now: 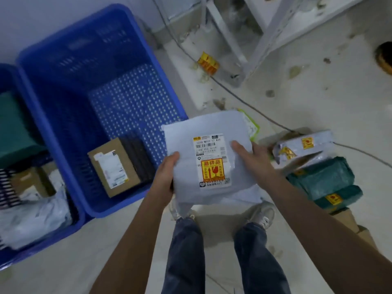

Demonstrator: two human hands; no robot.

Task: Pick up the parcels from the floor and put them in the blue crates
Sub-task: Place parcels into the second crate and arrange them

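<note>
So I've got the flat grey plastic mailer bag with a white label and orange fragile sticker (pixel 209 158) up in both hands, just right of the big blue perforated plastic crate (pixel 63 66). My left hand (pixel 167 174) grips its left edge, thumb on top. My right hand (pixel 252 155) holds the right side, fingers lying fairly straight across the top. That crate has a brown cardboard box (pixel 113 166) in it already. More parcels on the floor to my right: a grey taped one (pixel 301 149) and a green bag (pixel 324 179).

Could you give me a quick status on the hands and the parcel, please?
Left hand and right hand both grip the grey parcel. Held beside the blue crate, not yet in. Path clear.
</note>
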